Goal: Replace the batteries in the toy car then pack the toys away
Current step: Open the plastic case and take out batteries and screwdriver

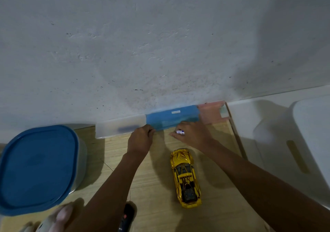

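Note:
A shiny gold toy car stands on the wooden floor, nose pointing toward the wall. At the foot of the wall lies a blue box. My left hand grips its near left corner. My right hand holds a small white and blue battery in its fingers, right beside the blue box's near edge. A black remote control lies at the bottom of the view, partly hidden by my left forearm.
A round tub with a blue lid stands at the left. A translucent box and a pink box flank the blue one along the wall. A large white bin stands at the right. A pale toy lies bottom left.

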`<state>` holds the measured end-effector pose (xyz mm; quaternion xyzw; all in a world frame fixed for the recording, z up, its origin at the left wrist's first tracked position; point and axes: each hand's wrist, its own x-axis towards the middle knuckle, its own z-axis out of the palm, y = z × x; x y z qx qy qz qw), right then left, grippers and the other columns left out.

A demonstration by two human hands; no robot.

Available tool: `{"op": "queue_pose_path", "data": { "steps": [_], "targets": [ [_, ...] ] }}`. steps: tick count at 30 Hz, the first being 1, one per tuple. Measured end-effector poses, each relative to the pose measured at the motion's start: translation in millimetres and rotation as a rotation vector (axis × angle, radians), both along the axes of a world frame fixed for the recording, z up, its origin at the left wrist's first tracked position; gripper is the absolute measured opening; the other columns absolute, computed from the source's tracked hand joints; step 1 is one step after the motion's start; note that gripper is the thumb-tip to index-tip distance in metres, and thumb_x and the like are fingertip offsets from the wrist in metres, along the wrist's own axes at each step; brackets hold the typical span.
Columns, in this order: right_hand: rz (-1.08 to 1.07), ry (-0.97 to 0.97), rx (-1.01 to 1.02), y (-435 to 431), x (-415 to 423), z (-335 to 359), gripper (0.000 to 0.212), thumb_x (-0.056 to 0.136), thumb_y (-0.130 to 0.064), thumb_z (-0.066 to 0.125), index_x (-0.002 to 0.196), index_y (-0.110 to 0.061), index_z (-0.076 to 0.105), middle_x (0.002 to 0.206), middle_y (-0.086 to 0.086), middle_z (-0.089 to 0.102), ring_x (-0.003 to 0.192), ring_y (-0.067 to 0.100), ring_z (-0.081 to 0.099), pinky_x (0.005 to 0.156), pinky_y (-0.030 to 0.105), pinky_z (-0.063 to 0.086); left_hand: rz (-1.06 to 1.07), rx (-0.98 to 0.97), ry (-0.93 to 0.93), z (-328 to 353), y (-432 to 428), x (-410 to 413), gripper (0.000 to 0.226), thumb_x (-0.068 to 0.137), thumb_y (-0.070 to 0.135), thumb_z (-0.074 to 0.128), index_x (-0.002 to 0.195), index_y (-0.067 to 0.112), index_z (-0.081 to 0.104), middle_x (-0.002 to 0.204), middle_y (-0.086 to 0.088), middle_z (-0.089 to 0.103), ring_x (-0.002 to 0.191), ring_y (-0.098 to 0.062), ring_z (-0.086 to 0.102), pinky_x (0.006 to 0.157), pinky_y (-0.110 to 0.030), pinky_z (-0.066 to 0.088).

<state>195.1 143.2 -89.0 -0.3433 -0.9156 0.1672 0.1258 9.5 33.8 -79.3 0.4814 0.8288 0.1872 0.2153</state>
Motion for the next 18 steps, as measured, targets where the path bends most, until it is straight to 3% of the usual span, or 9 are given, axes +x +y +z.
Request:
{"op": "queue_pose_path", "data": {
  "steps": [4, 10, 15, 18],
  "targets": [
    [0.058, -0.047, 0.095, -8.0, 4.9, -17.0, 0.042, 0.085, -0.058, 0.049, 0.074, -0.023, 0.071, 0.074, -0.006, 0.067, 0.057, 0.016, 0.065, 0.048, 0.024, 0.047, -0.016, 0.008, -0.004, -0.6, -0.1, -1.2, 0.019, 0.097, 0.025, 0.057, 0.091, 0.009, 0.067, 0.082, -0.011, 0.07, 0.076, -0.029, 0.066, 0.063, -0.033, 0.047],
    [0.156, 0.022, 0.119, -7.5, 12.1, -26.6, 0.022, 0.082, -0.04, 0.07, 0.091, -0.021, 0.073, 0.081, -0.002, 0.065, 0.067, 0.015, 0.065, 0.051, 0.023, 0.046, -0.035, 0.021, -0.018, -1.3, 0.0, -2.7, 0.019, 0.096, 0.024, 0.058, 0.089, 0.009, 0.068, 0.08, -0.009, 0.07, 0.074, -0.027, 0.065, 0.064, -0.033, 0.049],
    [0.096, 0.016, 0.096, -10.4, 22.0, -19.4, 0.041, 0.088, -0.049, 0.052, 0.113, -0.022, 0.069, 0.099, -0.003, 0.068, 0.089, 0.017, 0.065, 0.076, 0.032, 0.051, -0.032, 0.023, -0.022, -0.8, -0.1, -2.2, 0.019, 0.096, 0.024, 0.059, 0.09, 0.009, 0.069, 0.082, -0.011, 0.071, 0.076, -0.026, 0.066, 0.066, -0.033, 0.05],
    [-0.037, 0.056, 0.083, -19.9, 36.9, -12.9, 0.043, 0.086, -0.051, 0.055, 0.114, -0.023, 0.069, 0.105, -0.002, 0.067, 0.093, 0.017, 0.062, 0.081, 0.032, 0.048, -0.027, 0.018, -0.022, 0.3, -0.1, -1.9, 0.019, 0.095, 0.024, 0.059, 0.09, 0.009, 0.069, 0.083, -0.011, 0.071, 0.077, -0.027, 0.066, 0.067, -0.034, 0.05]
  ]
}}
